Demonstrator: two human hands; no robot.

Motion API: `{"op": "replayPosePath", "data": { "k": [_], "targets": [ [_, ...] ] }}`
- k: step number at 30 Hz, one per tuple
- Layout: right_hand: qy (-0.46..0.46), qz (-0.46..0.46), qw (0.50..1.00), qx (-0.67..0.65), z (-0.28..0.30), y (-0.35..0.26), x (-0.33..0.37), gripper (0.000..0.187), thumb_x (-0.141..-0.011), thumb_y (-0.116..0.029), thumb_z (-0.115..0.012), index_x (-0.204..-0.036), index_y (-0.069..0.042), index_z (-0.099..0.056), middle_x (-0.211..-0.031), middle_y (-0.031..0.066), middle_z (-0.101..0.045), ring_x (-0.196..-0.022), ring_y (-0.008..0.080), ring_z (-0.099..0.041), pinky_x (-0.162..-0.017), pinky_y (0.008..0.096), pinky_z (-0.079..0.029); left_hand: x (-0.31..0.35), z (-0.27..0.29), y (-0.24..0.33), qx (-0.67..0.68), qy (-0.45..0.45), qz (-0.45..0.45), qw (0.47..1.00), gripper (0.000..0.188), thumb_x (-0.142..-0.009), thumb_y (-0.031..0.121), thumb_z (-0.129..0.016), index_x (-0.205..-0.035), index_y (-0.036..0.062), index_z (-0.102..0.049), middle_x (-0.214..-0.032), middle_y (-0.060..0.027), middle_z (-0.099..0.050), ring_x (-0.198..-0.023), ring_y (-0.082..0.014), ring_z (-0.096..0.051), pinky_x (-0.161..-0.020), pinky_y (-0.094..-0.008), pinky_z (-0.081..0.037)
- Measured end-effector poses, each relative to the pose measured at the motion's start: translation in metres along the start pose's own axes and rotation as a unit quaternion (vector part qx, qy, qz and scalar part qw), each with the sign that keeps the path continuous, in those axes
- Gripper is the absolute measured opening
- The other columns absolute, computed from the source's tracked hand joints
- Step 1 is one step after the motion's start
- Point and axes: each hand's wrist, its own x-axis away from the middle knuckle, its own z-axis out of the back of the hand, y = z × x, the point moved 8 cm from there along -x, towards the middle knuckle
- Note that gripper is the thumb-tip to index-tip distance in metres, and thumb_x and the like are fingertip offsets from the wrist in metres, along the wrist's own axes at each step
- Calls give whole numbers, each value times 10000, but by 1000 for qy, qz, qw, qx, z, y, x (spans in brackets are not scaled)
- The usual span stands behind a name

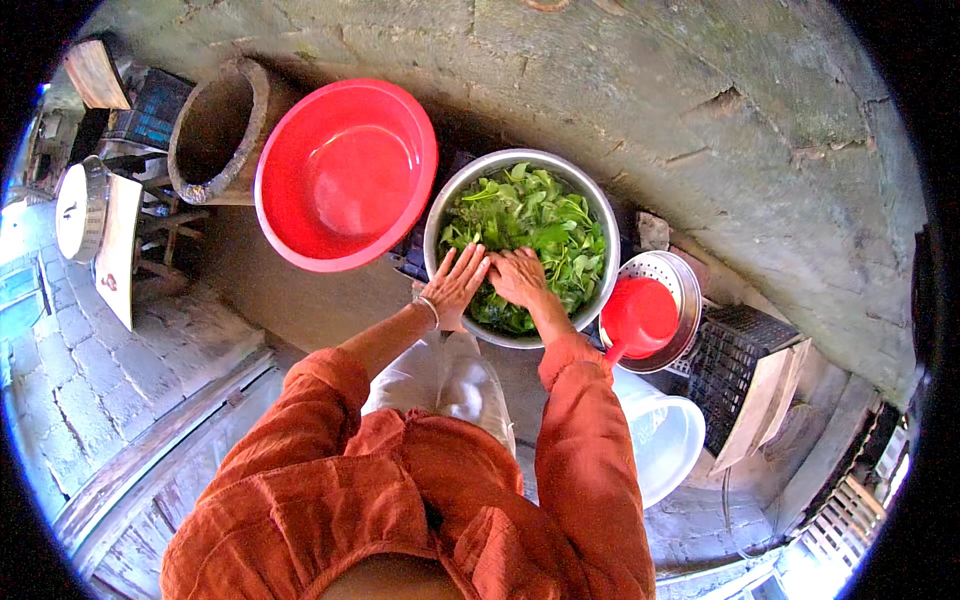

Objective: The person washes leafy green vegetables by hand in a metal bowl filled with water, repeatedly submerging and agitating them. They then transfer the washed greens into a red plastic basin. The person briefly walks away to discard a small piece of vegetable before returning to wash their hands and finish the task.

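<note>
A wide metal basin [436,228] is full of wet green leaves on stems [535,205], the kind too small to name. My left hand [458,282] lies over the basin's near left part, fingers stretched and apart, touching the leaves with nothing in its grasp. Beside it, almost touching, my right hand [517,276] presses into the leafy greens with bent fingers. Its fingertips are hidden, but the fingers look closed on leaves. A bracelet circles my left wrist.
Left of the basin stands a large red plastic tub [365,185], then a hollow stone cylinder [225,130]. On the right are a red scoop [640,316] in a metal colander [690,290], a translucent bucket [665,450] and a black crate [735,360]. A rough wall [720,140] rises behind.
</note>
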Motion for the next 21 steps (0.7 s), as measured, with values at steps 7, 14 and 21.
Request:
{"op": "replayPosePath", "data": {
  "k": [7,14,21],
  "targets": [
    [91,-83,943,-309,0,34,28,486,-802,-62,-528,-1260,-123,-380,-1039,169,-598,-866,351,-591,-772,430,-469,-24,1,8,-119,-215,-12,969,1207,-444,349,-805,-1452,273,-146,-1493,-154,-159,-1389,-356,-95,-1093,-552,-142],
    [339,-164,922,86,92,40,27,262,-805,-225,-564,-1061,-186,-605,-1084,91,-576,-1104,322,-461,-838,511,-389,-12,-19,-4,-117,-278,-10,953,1078,-510,267,-774,-1432,312,-216,-1499,-102,-149,-1389,-342,-88,-1095,-566,-135],
    [104,-102,989,-38,-8,32,25,142,-813,-219,-538,-887,-108,-585,-933,78,-599,-930,308,-553,-751,465,-437,-10,7,12,-44,-200,-68,976,1460,-285,503,-857,-1462,255,-29,-1518,-139,6,-1393,-360,0,-1054,-652,-88]
  ]
}}
